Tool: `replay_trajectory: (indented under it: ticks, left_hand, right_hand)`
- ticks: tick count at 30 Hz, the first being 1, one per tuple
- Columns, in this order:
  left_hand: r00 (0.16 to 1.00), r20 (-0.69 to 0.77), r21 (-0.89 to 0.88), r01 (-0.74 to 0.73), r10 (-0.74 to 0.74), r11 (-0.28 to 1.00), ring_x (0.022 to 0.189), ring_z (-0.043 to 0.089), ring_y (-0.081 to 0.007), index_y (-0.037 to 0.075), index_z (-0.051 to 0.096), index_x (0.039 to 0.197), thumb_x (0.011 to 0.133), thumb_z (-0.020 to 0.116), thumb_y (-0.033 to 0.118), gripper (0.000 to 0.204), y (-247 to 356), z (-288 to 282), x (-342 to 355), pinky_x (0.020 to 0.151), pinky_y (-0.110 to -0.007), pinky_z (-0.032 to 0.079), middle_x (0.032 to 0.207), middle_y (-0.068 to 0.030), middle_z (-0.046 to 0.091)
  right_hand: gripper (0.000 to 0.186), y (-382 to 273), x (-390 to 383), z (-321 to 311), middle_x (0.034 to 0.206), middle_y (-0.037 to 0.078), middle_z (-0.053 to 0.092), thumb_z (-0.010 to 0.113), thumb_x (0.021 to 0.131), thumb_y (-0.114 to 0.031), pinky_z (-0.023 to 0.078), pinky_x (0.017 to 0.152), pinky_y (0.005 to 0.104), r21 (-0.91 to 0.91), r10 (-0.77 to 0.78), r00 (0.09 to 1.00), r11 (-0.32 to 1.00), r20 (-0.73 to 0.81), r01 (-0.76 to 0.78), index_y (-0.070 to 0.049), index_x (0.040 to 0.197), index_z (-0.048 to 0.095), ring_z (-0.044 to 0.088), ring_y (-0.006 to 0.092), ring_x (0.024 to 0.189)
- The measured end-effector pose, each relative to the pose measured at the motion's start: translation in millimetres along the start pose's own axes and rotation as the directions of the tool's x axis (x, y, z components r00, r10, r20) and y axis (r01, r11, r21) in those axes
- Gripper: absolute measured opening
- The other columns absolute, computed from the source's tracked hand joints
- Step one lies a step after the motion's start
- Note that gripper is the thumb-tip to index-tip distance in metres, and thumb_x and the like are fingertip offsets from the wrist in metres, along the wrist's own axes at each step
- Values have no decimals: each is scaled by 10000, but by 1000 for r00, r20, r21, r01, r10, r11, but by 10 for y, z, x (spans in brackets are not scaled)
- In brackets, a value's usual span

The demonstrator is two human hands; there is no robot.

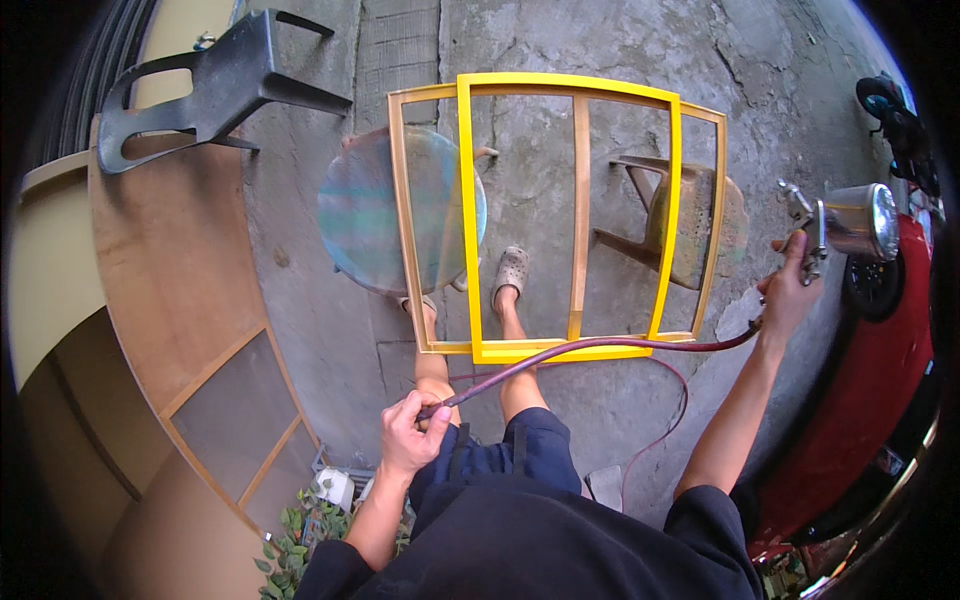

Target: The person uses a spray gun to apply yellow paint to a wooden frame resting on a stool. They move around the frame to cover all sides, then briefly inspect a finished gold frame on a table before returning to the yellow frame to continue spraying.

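Note:
My right hand (792, 285) is raised at the right, closed round the handle of a spray gun with a shiny metal cup (865, 222). From the gun's lower end a dark red hose (560, 352) sags across to my left hand (413, 435), whose fingers pinch it in front of my thigh. Beyond the hose lies a bright yellow frame (466, 210), on top of a wider wooden screen frame (402, 200) with a middle bar. The frames rest on a round, paint-stained stool top (385, 210) at the left and a worn brown stool (700, 225) at the right.
A grey plastic chair (235, 85) lies tipped at the upper left. A wooden panel door (170, 270) leans along the left, with a leafy plant (300, 540) near its lower end. At the right stand a red car (860, 400) and a dark motorbike (895, 135). Thin hose (685, 400) trails over the concrete.

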State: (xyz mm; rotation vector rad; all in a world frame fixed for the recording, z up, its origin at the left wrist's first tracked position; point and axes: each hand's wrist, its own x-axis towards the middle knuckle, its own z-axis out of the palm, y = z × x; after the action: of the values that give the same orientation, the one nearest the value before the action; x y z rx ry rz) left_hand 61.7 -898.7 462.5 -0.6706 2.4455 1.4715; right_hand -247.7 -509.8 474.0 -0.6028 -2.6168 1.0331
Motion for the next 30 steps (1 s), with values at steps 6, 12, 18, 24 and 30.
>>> replay_trajectory:
  ticks: [6, 12, 18, 24, 30]
  left_hand:
    - [1000, 1, 2, 29, -29, 1000, 623, 662, -260, 25, 647, 847, 879, 745, 193, 197, -307, -174, 123, 580, -347, 506, 730, -117, 662]
    - [975, -166, 16, 153, -149, 988, 613, 580, -141, -8, 634, 865, 906, 721, 209, 237, -737, -693, 32, 594, -275, 460, 759, -72, 624]
    - [917, -350, -18, 198, -192, 980, 636, 496, -95, -16, 592, 859, 948, 678, 220, 266, -1075, -1164, -60, 585, -257, 393, 759, -37, 545]
    - [903, -381, -18, 209, -200, 978, 627, 439, -88, -10, 575, 858, 971, 643, 232, 275, -1198, -1352, -87, 567, -254, 351, 764, -20, 507]
    - [901, -379, -14, 223, -211, 975, 634, 452, -89, -14, 579, 867, 966, 651, 249, 290, -1146, -1363, -35, 569, -252, 357, 773, -25, 515]
  right_hand:
    - [427, -15, 14, 672, 747, 72, 719, 641, 1011, -411, 364, 378, 269, -79, 33, 999, 996, 9, -33, 1, 932, 722, 485, 85, 395]
    - [341, -217, -532, 1611, 690, -4, 629, 666, 1009, -361, 384, 468, 245, 64, 68, 980, 995, 189, -81, -36, 919, 712, 535, 58, 530]
    - [347, -716, -1099, 2154, 696, 8, 659, 695, 990, -345, 419, 553, 252, 149, 63, 897, 979, 437, -142, -15, 884, 716, 559, 62, 615]
    - [336, -1160, -1392, 2370, 715, 38, 689, 680, 993, -359, 364, 376, 230, 326, -117, 786, 939, 608, -111, -28, 941, 704, 502, 51, 424]
    - [329, -1339, -1211, 2480, 720, 46, 691, 699, 975, -335, 368, 389, 244, 224, -79, 762, 970, 643, -89, -6, 952, 706, 513, 70, 436]
